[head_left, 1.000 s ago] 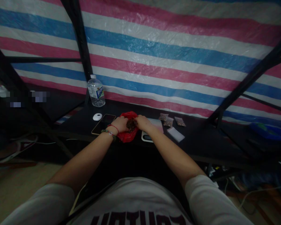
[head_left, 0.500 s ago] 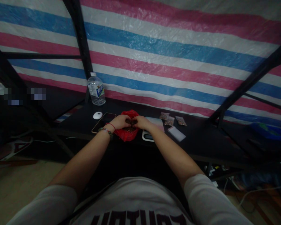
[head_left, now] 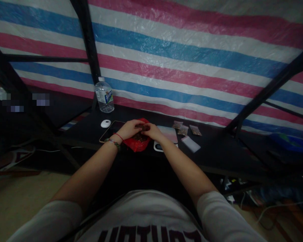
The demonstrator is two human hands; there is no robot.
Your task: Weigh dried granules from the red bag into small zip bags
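Note:
A red plastic bag (head_left: 137,145) lies gaping on the black tabletop, with small brown dried pieces (head_left: 139,137) inside. Over its mouth my left hand (head_left: 130,129) is closed, fingers curled around some of the brown pieces. Facing it from the other side, my right hand (head_left: 153,131) has its fingers bent in on the same clump; the fingertips of both hands nearly meet. Just right of the bag is a flat white digital scale (head_left: 171,134) with a dark display, partly behind my right wrist. A dark phone (head_left: 110,131) lies left of the bag, partly under my left wrist.
Small clear packets (head_left: 183,130) of brown bits lie right of the scale, beside a stack of empty-looking clear bags (head_left: 191,144). A white rounded object (head_left: 105,123) and a large clear bottle (head_left: 104,95) stand at left. Black metal posts (head_left: 89,43) frame a striped plastic sheet (head_left: 179,57).
My fingers have shifted slightly upward over the bag's far side, and more of the brown pieces show below them. The other things on the table stay put.

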